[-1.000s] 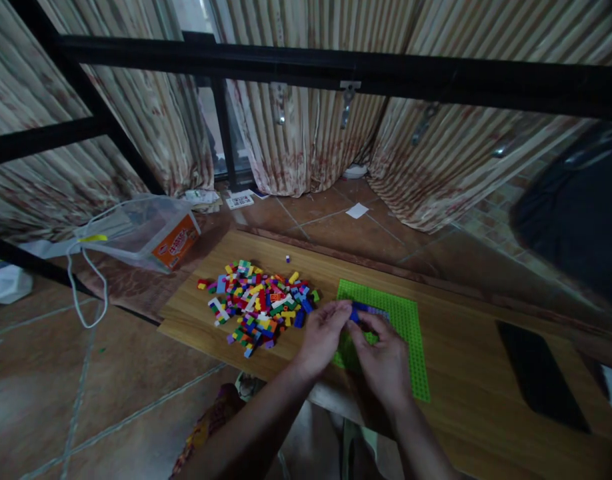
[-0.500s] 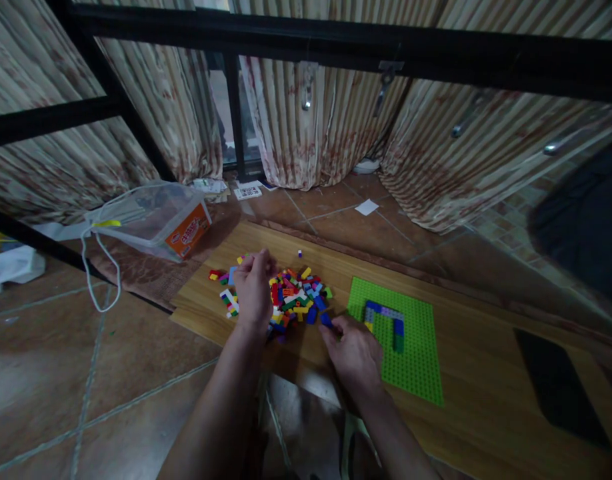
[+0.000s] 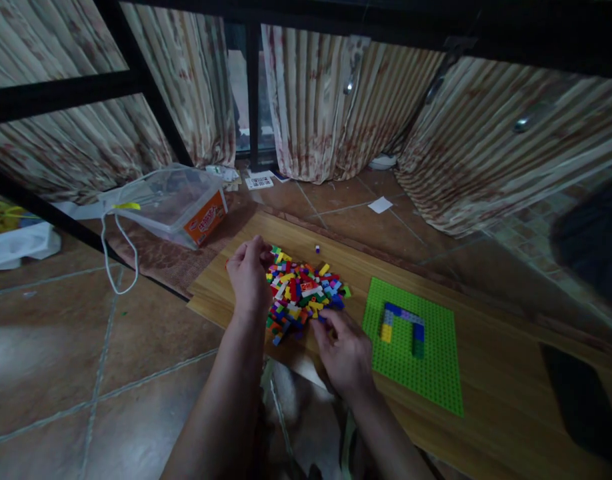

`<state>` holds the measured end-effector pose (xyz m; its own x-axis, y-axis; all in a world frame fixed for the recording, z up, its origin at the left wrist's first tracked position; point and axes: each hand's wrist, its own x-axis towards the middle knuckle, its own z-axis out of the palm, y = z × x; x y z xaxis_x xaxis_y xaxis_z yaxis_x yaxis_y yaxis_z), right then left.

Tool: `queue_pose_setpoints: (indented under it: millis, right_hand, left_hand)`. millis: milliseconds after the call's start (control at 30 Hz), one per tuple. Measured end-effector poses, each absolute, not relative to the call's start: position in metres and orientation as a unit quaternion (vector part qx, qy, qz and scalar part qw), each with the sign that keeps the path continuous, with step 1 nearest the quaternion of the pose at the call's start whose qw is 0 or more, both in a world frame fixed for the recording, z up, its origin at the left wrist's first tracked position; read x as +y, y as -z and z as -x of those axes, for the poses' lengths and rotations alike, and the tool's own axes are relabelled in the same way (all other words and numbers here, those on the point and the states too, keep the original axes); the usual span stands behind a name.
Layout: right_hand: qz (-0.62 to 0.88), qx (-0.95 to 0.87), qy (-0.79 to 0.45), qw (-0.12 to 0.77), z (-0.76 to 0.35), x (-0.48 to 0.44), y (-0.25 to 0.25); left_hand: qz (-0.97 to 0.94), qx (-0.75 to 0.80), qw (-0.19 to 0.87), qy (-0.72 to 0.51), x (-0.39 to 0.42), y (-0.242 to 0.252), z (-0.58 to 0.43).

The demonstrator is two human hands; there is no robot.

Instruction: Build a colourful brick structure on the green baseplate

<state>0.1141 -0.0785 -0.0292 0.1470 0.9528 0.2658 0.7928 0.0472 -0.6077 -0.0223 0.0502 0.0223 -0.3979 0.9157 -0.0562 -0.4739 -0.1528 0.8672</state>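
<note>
Red, yellow, blue and green bricks [image 3: 302,291] lie heaped by the curled left hand [image 3: 250,277] and right hand [image 3: 347,350], whose grip I cannot tell.

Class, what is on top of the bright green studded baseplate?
A three-sided outline of blue, yellow, green and pale plastic bricks; the studs directly beneath them are covered.
</note>
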Motion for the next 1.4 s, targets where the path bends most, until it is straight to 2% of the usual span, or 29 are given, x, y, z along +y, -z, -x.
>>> queue_pose_setpoints:
  millis: [100, 267, 367, 500, 633, 700, 967, 1200, 1400]
  right_hand:
    - [0.642, -0.683, -0.138, 0.319, -0.101, -0.078, 0.031]
    - [0.663, -0.680, -0.145, 0.277, -0.091, -0.072, 0.037]
    - [0.656, -0.680, -0.149, 0.291, -0.093, -0.069, 0.038]
    - [0.658, -0.630, -0.163, 0.379, -0.102, -0.065, 0.033]
    - [0.688, -0.483, -0.207, 0.501, -0.114, -0.060, 0.021]
    - [0.674, -0.430, -0.230, 0.555, -0.119, -0.058, 0.016]
    - [0.621, -0.397, -0.318, 0.596, -0.145, -0.059, 0.009]
    - [0.622, -0.394, -0.335, 0.588, -0.156, -0.062, 0.006]
    - [0.536, -0.269, -0.424, 0.679, -0.151, -0.058, 0.013]
  left_hand:
    - [-0.254, 0.446, 0.479, -0.712, 0.050, -0.024, 0.028]
    - [-0.253, 0.455, 0.485, -0.703, 0.051, -0.022, 0.033]
    - [-0.270, 0.481, 0.499, -0.668, 0.051, -0.020, 0.033]
    - [-0.386, 0.477, 0.567, -0.549, 0.043, -0.021, 0.027]
    - [-0.552, 0.377, 0.660, -0.343, 0.023, -0.023, 0.008]
    - [-0.572, 0.354, 0.676, -0.300, 0.015, -0.020, -0.005]
    - [-0.561, 0.372, 0.679, -0.293, 0.011, -0.008, -0.025]
    - [-0.584, 0.351, 0.688, -0.250, 0.002, -0.014, -0.036]
    - [-0.550, 0.335, 0.717, -0.266, 0.002, -0.014, -0.040]
